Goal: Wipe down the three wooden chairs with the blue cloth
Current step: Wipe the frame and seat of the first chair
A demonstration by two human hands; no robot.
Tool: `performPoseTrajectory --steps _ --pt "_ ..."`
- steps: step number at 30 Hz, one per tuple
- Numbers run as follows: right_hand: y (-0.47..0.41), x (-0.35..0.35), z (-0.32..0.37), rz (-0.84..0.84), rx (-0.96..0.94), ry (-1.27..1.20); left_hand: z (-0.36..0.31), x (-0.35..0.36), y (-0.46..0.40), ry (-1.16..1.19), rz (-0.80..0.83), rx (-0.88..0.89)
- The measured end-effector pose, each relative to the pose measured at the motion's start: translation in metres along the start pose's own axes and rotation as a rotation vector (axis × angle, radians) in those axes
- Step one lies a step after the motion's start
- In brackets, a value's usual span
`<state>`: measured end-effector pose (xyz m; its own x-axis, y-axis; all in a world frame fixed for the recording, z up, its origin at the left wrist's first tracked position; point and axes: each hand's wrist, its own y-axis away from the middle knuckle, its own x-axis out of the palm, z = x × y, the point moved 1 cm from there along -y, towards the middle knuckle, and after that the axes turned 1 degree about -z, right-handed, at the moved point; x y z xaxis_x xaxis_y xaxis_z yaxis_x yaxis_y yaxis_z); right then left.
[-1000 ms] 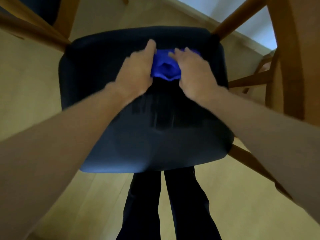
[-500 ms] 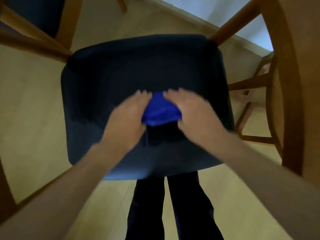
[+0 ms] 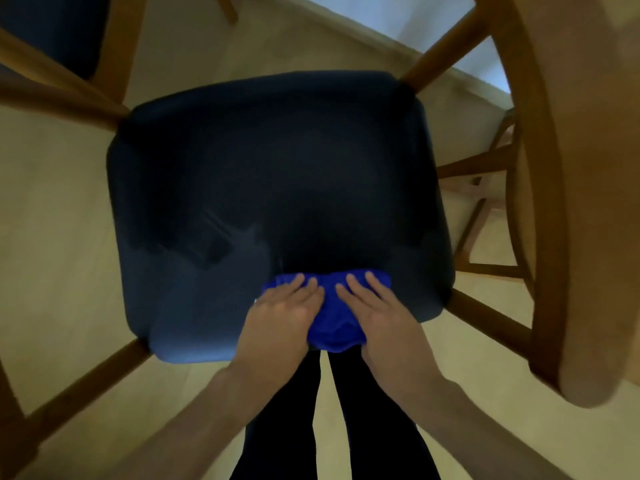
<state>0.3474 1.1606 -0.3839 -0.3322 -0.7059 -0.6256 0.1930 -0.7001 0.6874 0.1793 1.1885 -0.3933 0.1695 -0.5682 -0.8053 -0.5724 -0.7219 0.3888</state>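
Note:
A wooden chair with a dark navy padded seat (image 3: 270, 188) fills the middle of the view, seen from above. The blue cloth (image 3: 334, 320) lies bunched at the seat's near edge, its lower part hanging just over the rim. My left hand (image 3: 280, 323) presses flat on the cloth's left side. My right hand (image 3: 384, 323) presses flat on its right side. Fingers of both hands are straight and point away from me. A damp-looking streak marks the seat's near half.
A second chair (image 3: 59, 39) with a dark seat stands at the upper left. A wooden table edge (image 3: 568, 202) curves down the right side, with chair rungs (image 3: 485, 209) beneath it. Pale wood floor (image 3: 45, 237) surrounds the chair. My dark trouser legs (image 3: 332, 427) stand below.
Both hands have dragged the cloth from the far part of the seat toward me, down to the seat's near edge.

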Motion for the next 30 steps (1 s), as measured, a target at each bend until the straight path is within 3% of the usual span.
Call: performPoseTrajectory --steps 2,8,10,13,17,21,25,30 --pt "0.009 -0.008 -0.011 -0.068 0.024 -0.081 -0.005 -0.010 -0.013 0.035 0.046 0.077" --pt "-0.026 -0.066 -0.067 -0.699 0.328 -0.375 -0.049 -0.052 -0.147 0.077 -0.155 0.121" --pt "-0.051 -0.072 -0.081 -0.791 0.409 -0.395 -0.062 -0.052 -0.198 0.073 -0.123 0.146" --pt "-0.062 -0.051 -0.078 -0.717 0.487 -0.458 -0.060 -0.040 -0.220 0.027 -0.014 0.225" --pt "-0.010 -0.010 -0.055 -0.494 0.451 -0.389 -0.042 -0.020 -0.134 0.061 -0.042 0.314" --pt "0.036 0.019 -0.033 -0.251 0.421 -0.452 -0.039 -0.010 -0.065 -0.004 0.116 0.336" --pt "0.019 -0.014 -0.047 -0.444 0.404 -0.582 -0.034 -0.025 -0.104 0.040 0.052 0.336" --pt "-0.060 -0.090 -0.077 -0.822 0.425 -0.454 -0.050 -0.062 -0.206 -0.045 -0.148 0.178"
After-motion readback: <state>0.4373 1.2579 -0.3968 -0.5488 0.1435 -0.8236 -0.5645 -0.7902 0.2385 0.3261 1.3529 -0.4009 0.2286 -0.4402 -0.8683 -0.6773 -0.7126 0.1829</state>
